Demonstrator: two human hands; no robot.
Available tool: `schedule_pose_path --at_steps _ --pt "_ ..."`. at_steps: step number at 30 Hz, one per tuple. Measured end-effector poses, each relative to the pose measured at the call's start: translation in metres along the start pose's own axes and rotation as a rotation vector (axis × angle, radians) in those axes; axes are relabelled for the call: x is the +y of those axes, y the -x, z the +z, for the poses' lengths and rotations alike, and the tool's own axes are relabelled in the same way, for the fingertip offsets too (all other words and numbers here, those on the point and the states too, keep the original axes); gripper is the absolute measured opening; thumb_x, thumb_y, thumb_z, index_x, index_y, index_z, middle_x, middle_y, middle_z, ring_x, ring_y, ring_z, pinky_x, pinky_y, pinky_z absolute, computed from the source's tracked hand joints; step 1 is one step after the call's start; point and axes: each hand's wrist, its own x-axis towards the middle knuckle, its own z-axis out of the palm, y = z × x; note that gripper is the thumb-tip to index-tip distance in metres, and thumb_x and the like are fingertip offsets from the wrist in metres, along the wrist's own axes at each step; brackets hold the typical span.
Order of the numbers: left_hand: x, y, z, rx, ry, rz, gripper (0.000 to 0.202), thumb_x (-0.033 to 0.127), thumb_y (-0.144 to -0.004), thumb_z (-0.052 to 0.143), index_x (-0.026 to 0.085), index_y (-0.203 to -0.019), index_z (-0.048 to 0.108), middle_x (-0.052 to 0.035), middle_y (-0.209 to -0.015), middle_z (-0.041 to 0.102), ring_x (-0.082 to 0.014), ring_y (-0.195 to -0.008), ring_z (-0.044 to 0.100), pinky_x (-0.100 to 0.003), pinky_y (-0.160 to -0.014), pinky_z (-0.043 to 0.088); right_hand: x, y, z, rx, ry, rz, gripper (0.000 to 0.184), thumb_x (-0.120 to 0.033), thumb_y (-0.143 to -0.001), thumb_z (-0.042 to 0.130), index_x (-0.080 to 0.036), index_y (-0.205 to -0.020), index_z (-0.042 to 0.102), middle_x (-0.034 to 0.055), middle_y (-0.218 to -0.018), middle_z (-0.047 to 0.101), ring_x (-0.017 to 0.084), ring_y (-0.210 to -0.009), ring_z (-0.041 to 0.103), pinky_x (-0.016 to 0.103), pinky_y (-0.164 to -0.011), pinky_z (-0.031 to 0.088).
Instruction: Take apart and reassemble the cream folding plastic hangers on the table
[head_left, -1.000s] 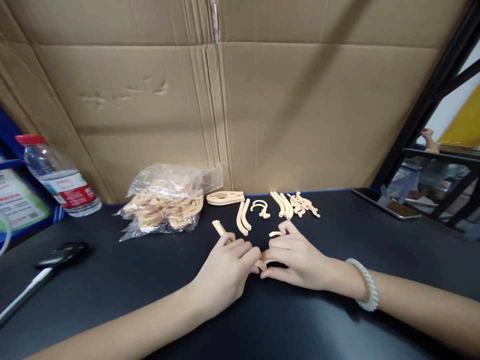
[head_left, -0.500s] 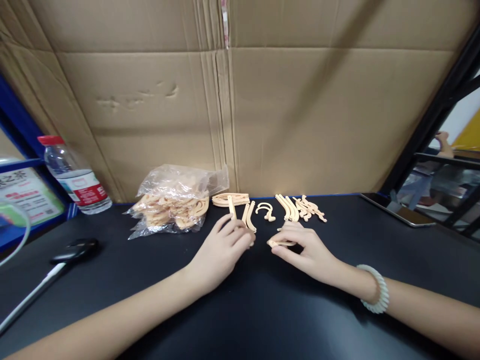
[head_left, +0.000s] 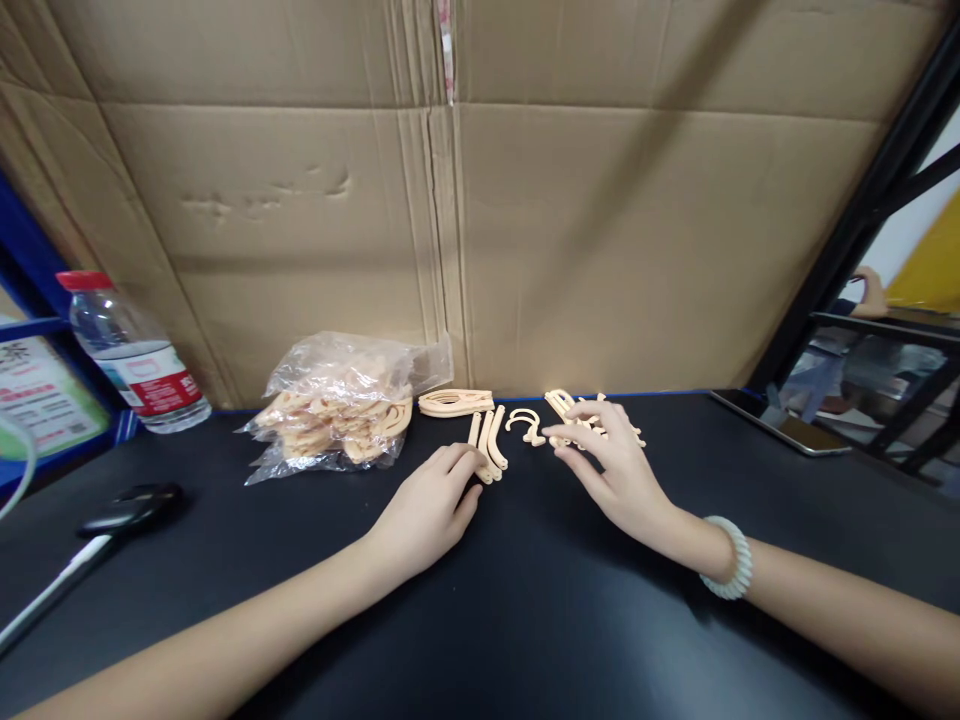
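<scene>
In the head view, the left hand (head_left: 424,505) has lowered its pale strip (head_left: 475,430) beside two curved strips (head_left: 496,440) at mid-frame, fingers at its near end; the right hand (head_left: 626,480) has moved up over pieces (head_left: 559,401) right of centre, fingers parted. Whether either grips anything, I can't tell.

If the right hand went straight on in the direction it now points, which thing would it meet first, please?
The right hand would probably meet the hook first, lying just ahead of it. Its height above the table is unclear, so it might pass over.
</scene>
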Motion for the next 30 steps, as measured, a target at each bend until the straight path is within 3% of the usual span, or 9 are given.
schedule_pose_path --at_steps 3,7,10,15,20,25,30 --pt "-0.001 0.000 0.001 -0.013 0.006 -0.004 0.020 0.011 -0.088 0.045 0.018 -0.103 0.056 -0.0097 -0.110 0.062 -0.0239 -0.101 0.061 -0.042 -0.091 0.053 0.013 -0.008 0.005 0.032 0.087 -0.045 0.023 -0.022 -0.096 0.049 -0.024 -0.109 0.068 0.0096 -0.099 0.058 0.024 -0.093 0.052 0.042 -0.081 0.045" --pt "-0.002 0.001 0.001 0.038 -0.007 0.036 0.020 0.014 -0.088 0.048 0.018 -0.105 0.058 -0.0102 -0.115 0.062 -0.0255 -0.105 0.061 -0.044 -0.093 0.053 0.028 -0.011 0.013 -0.177 0.179 -0.051 0.031 -0.021 -0.095 0.049 -0.023 -0.124 0.059 0.0096 -0.098 0.063 0.025 -0.093 0.054 0.044 -0.082 0.045" --pt "0.000 0.001 -0.001 0.037 0.008 0.075 0.019 0.017 -0.089 0.049 0.019 -0.105 0.059 -0.0103 -0.117 0.062 -0.0259 -0.107 0.061 -0.044 -0.093 0.053 0.028 -0.007 0.012 -0.251 0.195 -0.045 0.028 -0.020 -0.095 0.050 -0.020 -0.121 0.059 0.0094 -0.101 0.064 0.025 -0.097 0.055 0.044 -0.086 0.046" --pt "0.004 0.001 -0.005 -0.040 0.055 0.159 0.027 0.021 -0.091 0.050 0.020 -0.117 0.058 -0.0112 -0.123 0.061 -0.0259 -0.114 0.057 -0.044 -0.098 0.050 0.019 -0.002 0.007 -0.363 0.126 -0.122 0.021 -0.017 -0.096 0.045 -0.018 -0.106 0.063 0.0081 -0.095 0.064 0.023 -0.094 0.057 0.042 -0.084 0.048" --pt "0.003 0.001 -0.009 -0.133 0.063 0.173 0.037 0.027 -0.094 0.049 0.022 -0.130 0.054 -0.0100 -0.134 0.058 -0.0274 -0.127 0.049 -0.047 -0.106 0.044 0.022 -0.003 0.010 -0.363 0.064 -0.129 0.021 -0.011 -0.094 0.046 -0.018 -0.096 0.065 0.0058 -0.089 0.065 0.020 -0.089 0.058 0.039 -0.083 0.048" --pt "0.004 -0.001 -0.016 -0.278 0.070 0.229 0.048 0.031 -0.096 0.046 0.027 -0.144 0.041 -0.0067 -0.150 0.044 -0.0287 -0.140 0.036 -0.052 -0.114 0.032 0.023 -0.003 0.011 -0.373 0.059 -0.143 0.021 -0.010 -0.092 0.047 -0.018 -0.095 0.066 0.0054 -0.087 0.065 0.019 -0.086 0.058 0.038 -0.081 0.048" --pt "0.004 -0.004 -0.019 -0.381 0.078 0.234 0.056 0.036 -0.096 0.046 0.029 -0.150 0.028 -0.0064 -0.153 0.036 -0.0298 -0.143 0.029 -0.056 -0.116 0.022 0.023 -0.003 0.011 -0.367 0.012 -0.132 0.020 -0.008 -0.091 0.047 -0.016 -0.093 0.065 0.0056 -0.087 0.065 0.019 -0.085 0.057 0.036 -0.080 0.048"
